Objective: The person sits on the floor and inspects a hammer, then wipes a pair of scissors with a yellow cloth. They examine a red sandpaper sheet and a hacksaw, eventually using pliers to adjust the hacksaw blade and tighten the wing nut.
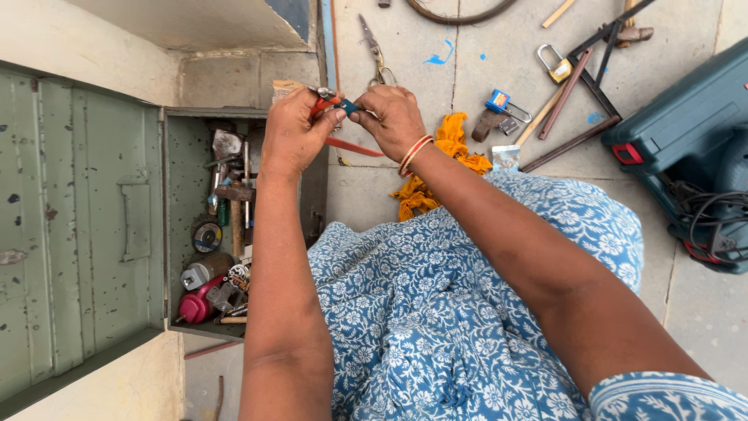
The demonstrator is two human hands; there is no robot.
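Observation:
My left hand (292, 132) and my right hand (392, 118) meet above the floor, both closed on a small plier-like tool with red handles (336, 105). One red handle (354, 146) sticks out below and between my hands. A small teal piece sits at my right fingertips. Red and white bangles (414, 153) circle my right wrist. Both hands are just right of the open green metal toolbox (178, 226).
The toolbox holds hammers, a grinding disc, a red can and other tools; its lid (78, 226) lies open to the left. On the floor lie scissors (375, 54), an orange cloth (452, 160), two padlocks (555, 66), rods, and a teal power-tool case (686, 148).

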